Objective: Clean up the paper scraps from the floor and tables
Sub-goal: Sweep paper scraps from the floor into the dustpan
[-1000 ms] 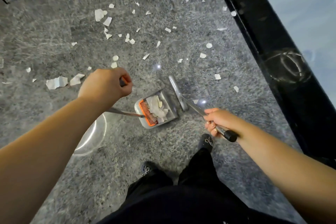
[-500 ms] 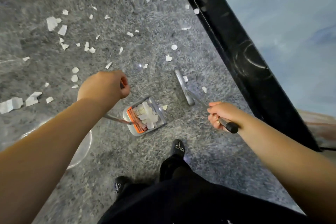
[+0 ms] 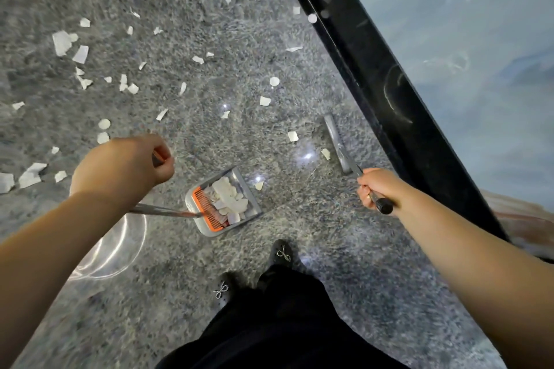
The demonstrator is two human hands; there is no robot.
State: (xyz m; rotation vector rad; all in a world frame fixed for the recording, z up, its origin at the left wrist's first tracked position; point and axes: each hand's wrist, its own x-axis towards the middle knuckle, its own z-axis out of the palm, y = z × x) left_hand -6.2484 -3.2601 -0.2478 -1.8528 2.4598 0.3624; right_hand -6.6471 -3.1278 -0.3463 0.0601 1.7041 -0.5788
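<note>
Left hand [image 3: 120, 168] grips dustpan [image 3: 223, 202] handle; right hand [image 3: 379, 189] grips broom [image 3: 337, 141], now swung rightward toward unswept scraps [image 3: 292, 136].

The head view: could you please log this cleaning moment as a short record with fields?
left hand: left hand grips the dustpan handle
right hand: right hand grips the broom handle
dustpan: dustpan on the floor, holding white paper pieces beside an orange comb
broom: broom head on the floor near the black table edge
floor: many paper scraps not yet swept
other: clear bowl under the left forearm
</note>
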